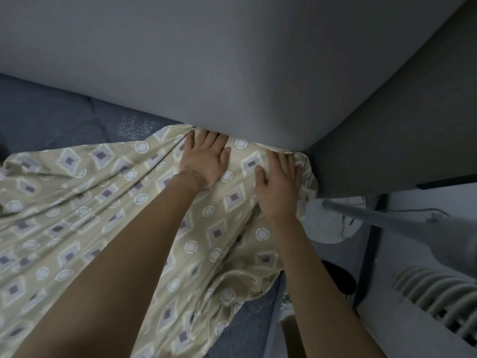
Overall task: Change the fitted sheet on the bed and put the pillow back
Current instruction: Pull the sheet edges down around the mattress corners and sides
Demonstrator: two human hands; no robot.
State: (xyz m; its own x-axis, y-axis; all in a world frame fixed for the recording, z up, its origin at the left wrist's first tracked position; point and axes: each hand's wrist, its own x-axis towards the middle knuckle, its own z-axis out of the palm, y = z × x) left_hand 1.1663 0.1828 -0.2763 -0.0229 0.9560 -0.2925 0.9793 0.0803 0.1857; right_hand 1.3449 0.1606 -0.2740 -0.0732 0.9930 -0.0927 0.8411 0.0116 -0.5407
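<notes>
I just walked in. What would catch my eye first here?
The left hand and right hand press flat on a beige patterned sheet at the centre, where its edge meets a smooth grey panel. The sheet spreads in folds across the left. A white radiator sits at the lower right.
</notes>
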